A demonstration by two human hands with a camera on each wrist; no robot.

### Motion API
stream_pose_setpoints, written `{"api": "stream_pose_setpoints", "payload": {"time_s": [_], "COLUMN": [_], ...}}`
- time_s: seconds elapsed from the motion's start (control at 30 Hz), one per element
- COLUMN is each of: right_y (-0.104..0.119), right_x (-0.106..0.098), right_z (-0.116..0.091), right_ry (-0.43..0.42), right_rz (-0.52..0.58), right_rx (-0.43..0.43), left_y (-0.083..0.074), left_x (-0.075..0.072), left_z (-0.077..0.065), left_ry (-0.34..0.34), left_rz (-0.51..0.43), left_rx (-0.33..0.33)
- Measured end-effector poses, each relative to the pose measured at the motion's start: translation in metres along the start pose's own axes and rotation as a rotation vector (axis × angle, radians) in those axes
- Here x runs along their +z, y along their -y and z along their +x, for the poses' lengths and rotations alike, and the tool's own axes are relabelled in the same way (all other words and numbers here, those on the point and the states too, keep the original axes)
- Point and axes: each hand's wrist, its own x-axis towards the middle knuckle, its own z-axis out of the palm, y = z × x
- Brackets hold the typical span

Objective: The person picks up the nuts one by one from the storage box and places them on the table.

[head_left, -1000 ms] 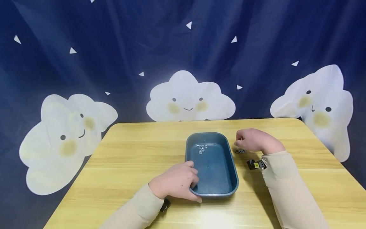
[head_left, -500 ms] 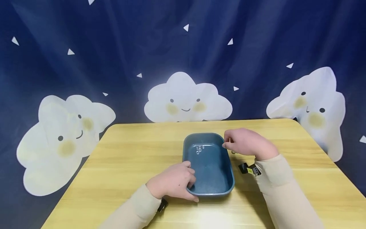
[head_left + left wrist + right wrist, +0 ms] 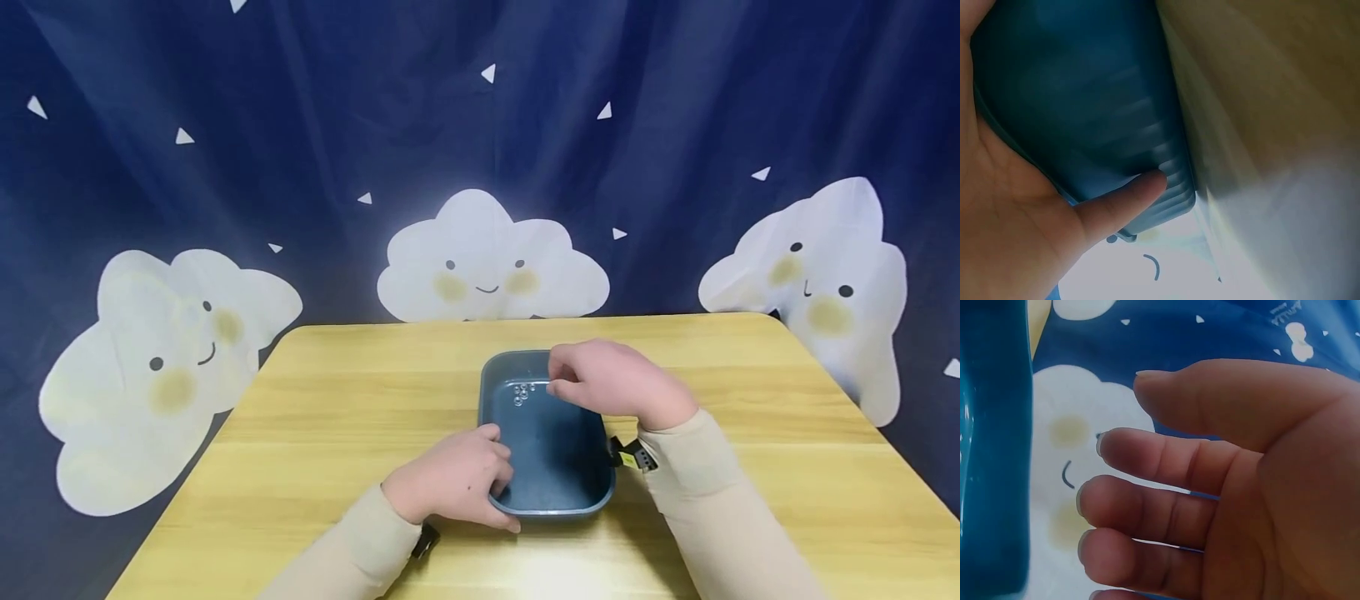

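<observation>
Here, the left hand (image 3: 453,477) grips the tray (image 3: 555,471) beneath the right hand (image 3: 618,379), its fingers (image 3: 1132,453) parted.

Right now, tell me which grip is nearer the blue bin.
Left. The left grip holds the blue bin at its near left corner; the right grip hovers over its far right part, not touching.

Under the right hand (image 3: 611,375), the tray (image 3: 551,467) is plain dark teal; the bits (image 3: 521,393) left of that hand are silvery. Around the left hand (image 3: 453,475), the table (image 3: 337,408) shows yellow wood grain. Behind each hand, the sleeve (image 3: 738,517) is cream. Beyond both, the navy curtain (image 3: 322,100) carries white triangles (image 3: 489,73) and white, yellow-blushed clouds (image 3: 487,237).
</observation>
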Motion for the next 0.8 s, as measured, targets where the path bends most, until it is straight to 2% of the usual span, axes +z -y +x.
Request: {"api": "stream_pose_setpoints", "payload": {"time_s": [0.27, 0.5, 0.67, 0.8], "right_y": [0.007, 0.008, 0.004, 0.000], "right_x": [0.017, 0.034, 0.048, 0.059], "right_z": [0.020, 0.035, 0.044, 0.049], "right_ry": [0.014, -0.007, -0.001, 0.040], "right_rz": [0.017, 0.013, 0.022, 0.011], "right_rx": [0.004, -0.017, 0.018, 0.042], "left_y": [0.000, 0.001, 0.001, 0.001], "left_x": [0.000, -0.005, -0.004, -0.002], "left_z": [0.000, -0.002, -0.002, -0.001], "left_ry": [-0.001, 0.013, -0.001, 0.002], "left_rz": [-0.007, -0.018, -0.020, -0.019], "left_rx": [0.009, -0.003, -0.002, 0.003]}}
